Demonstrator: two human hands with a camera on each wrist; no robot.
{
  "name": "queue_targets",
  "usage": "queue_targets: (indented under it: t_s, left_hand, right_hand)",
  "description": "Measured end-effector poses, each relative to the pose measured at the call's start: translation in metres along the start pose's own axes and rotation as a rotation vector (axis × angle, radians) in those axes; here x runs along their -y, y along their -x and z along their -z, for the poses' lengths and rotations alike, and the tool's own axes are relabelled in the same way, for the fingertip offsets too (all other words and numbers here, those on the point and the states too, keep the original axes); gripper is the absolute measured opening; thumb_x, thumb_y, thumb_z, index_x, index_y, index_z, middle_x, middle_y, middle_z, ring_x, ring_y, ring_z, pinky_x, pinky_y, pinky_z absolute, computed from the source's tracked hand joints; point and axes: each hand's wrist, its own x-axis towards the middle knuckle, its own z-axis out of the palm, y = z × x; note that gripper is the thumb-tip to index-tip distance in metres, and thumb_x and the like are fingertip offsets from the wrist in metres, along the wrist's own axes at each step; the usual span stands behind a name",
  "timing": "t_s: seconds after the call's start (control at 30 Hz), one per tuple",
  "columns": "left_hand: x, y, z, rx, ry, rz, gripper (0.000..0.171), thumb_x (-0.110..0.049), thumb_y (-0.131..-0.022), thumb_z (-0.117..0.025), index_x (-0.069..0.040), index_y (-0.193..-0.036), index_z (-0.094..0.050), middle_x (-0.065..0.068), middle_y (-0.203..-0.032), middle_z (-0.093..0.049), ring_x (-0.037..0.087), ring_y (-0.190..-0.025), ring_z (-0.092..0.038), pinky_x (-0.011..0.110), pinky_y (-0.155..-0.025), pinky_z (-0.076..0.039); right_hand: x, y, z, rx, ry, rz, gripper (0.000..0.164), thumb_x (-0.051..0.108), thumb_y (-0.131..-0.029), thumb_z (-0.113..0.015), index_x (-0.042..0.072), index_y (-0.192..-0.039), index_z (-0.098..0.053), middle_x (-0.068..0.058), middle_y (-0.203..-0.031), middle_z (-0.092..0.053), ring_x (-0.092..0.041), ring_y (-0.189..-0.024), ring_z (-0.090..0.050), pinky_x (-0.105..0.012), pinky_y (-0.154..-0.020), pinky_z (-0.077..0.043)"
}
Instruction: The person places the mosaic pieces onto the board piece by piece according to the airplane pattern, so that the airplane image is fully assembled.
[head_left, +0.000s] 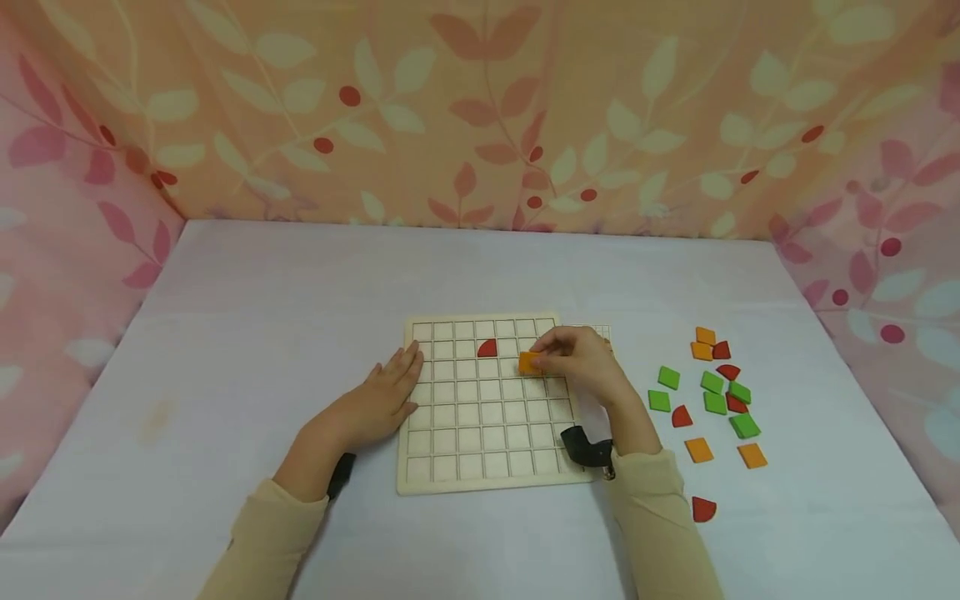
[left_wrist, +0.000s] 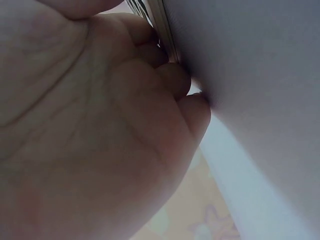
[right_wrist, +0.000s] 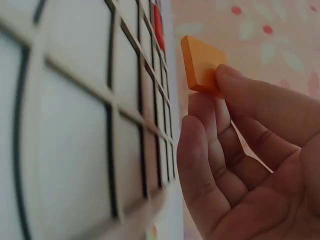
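An orange square tile [head_left: 529, 362] is pinched between the thumb and fingers of my right hand [head_left: 581, 362], over the upper right of a pale wooden grid board [head_left: 459, 417]. In the right wrist view the orange tile [right_wrist: 202, 65] is held apart from the board's surface. One red quarter-circle piece [head_left: 487, 348] lies in a cell near the board's top. My left hand [head_left: 378, 400] rests along the board's left edge, fingers extended and touching it. Close up in the left wrist view, the palm of the left hand [left_wrist: 115, 110] faces the camera, with fingertips against the board's side.
Right of the board lie scattered green tiles [head_left: 659, 401], orange tiles [head_left: 699, 450] and red quarter-circle pieces [head_left: 703, 509], some overlapping. A small gridded card [head_left: 602, 332] lies partly hidden behind the right hand. Floral curtains [head_left: 480, 117] enclose the white table [head_left: 285, 283] at back and sides.
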Motion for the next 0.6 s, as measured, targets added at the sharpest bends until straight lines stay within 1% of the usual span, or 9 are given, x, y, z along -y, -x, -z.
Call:
queue_targets:
  t_s: [0.17,0.37,0.5,0.6]
  left_hand:
    - [0.001,0.001,-0.003,-0.003,0.016,0.001,0.063,-0.014,-0.100,-0.043,0.005,-0.148,-0.008,0.017,-0.156,0.004,0.033,-0.143,0.000,0.054,-0.112,-0.010]
    - [0.002,0.001,-0.006,-0.001,0.010,0.001,0.063,-0.015,-0.100,-0.043,0.005,-0.148,-0.008,0.017,-0.156,0.004,0.033,-0.143,0.000,0.053,-0.112,-0.010]
    - [0.002,0.000,-0.004,-0.014,0.009,-0.009,0.063,-0.014,-0.100,-0.044,0.006,-0.148,-0.009,0.017,-0.156,0.003,0.033,-0.143,-0.001,0.054,-0.112,-0.011]
    - [0.003,-0.001,-0.003,-0.024,-0.007,-0.009,0.063,-0.015,-0.100,-0.044,0.006,-0.148,-0.009,0.017,-0.156,0.003,0.033,-0.143,-0.001,0.054,-0.111,-0.012]
  right_hand:
    - [0.002,-0.010,-0.019,0.055,-0.006,0.008,0.011,0.004,-0.084,-0.070,-0.002,-0.093,-0.069,-0.008,-0.084,-0.067,-0.017,-0.074,-0.061,-0.026,-0.067,-0.050]
    - [0.005,-0.020,-0.028,0.085,-0.013,-0.030,0.010,0.002,-0.084,-0.069,-0.002,-0.092,-0.069,-0.008,-0.082,-0.066,-0.018,-0.074,-0.060,-0.026,-0.067,-0.050]
    - [0.009,-0.022,-0.031,0.065,0.042,-0.052,0.007,0.004,-0.082,-0.070,0.002,-0.089,-0.070,-0.005,-0.081,-0.066,-0.017,-0.074,-0.060,-0.028,-0.070,-0.049]
    - [0.012,-0.023,-0.034,0.039,0.072,-0.040,0.006,0.006,-0.082,-0.072,0.003,-0.087,-0.071,-0.004,-0.079,-0.067,-0.016,-0.073,-0.061,-0.030,-0.070,-0.049]
